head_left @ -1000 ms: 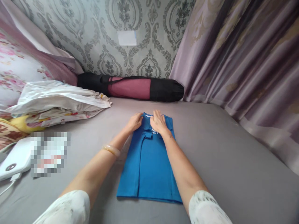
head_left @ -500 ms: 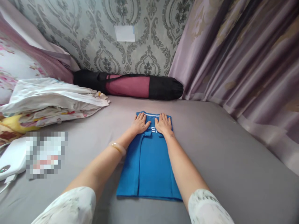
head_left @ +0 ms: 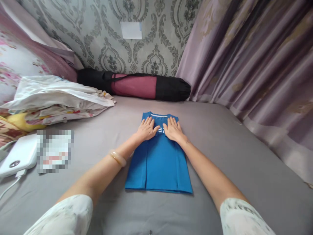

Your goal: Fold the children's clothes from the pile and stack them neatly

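A blue shirt lies flat on the grey sheet, its sides folded inward into a narrow panel. White trim edges its neckline at the far end, and part of a white print shows on the chest. My left hand rests palm down on the upper left of the shirt, fingers stretched out. On the upper right, my right hand lies flat in the same way, thumb turned inward. Both hands hide the folded sleeve parts beneath them. A bangle circles my left forearm.
Along the patterned wall lies a long black and pink bag. A heap of pale cloth sits at the left. Nearer are a white power bank with a cable and a blurred-out item. Purple curtains hang at the right.
Both hands have slid slightly toward me from the shirt's neckline, baring more of the white trim. The shirt appears higher in view, and my elbows are spread wider.
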Demonstrator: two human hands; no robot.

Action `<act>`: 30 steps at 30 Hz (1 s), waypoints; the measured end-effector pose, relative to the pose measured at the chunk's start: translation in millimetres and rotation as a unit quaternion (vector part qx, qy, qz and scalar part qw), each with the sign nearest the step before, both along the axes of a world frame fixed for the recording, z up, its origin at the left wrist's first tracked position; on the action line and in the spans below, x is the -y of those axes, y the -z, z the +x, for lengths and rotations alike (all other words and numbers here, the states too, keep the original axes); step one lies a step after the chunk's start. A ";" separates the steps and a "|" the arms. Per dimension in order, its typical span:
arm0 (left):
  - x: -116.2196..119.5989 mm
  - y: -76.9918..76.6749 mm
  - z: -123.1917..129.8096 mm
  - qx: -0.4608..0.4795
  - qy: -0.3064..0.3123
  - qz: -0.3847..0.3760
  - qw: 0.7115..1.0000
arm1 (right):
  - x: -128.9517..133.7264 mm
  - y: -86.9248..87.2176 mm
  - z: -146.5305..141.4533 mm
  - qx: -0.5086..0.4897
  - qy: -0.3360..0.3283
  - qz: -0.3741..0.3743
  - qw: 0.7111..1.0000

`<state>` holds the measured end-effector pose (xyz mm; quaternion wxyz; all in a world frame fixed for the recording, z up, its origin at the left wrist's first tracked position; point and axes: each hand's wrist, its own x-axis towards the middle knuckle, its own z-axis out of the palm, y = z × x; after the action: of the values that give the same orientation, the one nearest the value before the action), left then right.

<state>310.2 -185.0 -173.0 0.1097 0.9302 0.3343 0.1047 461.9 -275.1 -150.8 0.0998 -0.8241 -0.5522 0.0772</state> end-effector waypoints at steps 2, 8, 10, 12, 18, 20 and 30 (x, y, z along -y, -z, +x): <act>3.6 6.5 -0.6 -0.008 0.001 -0.007 1.000 | 8.7 10.2 -8.0 0.013 -0.004 -0.008 1.000; 6.6 12.4 1.6 -0.025 -0.011 -0.016 0.999 | 11.5 26.6 -14.4 0.035 0.001 -0.005 0.999; 6.6 10.3 2.5 -0.032 -0.015 -0.020 0.999 | 10.1 24.1 -13.7 0.029 0.002 -0.005 1.000; 6.3 7.1 2.9 -0.039 -0.015 -0.027 0.999 | 9.7 18.6 -12.6 0.016 -0.001 -0.008 1.000; 13.9 -9.0 -21.3 -0.003 -0.012 -0.056 0.998 | 40.6 -3.4 -11.9 -0.062 -0.038 -0.007 0.997; 25.2 -13.0 -42.2 -0.008 -0.004 -0.046 0.999 | 66.6 -6.9 -17.5 -0.060 -0.069 -0.003 0.996; 102.2 2.8 -110.1 -0.053 0.087 0.009 0.995 | 141.8 7.3 -53.6 -0.009 -0.118 -0.020 0.993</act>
<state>200.1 -287.3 -175.8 0.0919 0.9609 0.2566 0.0484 408.3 -416.9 -158.1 0.0785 -0.7542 -0.6430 0.1074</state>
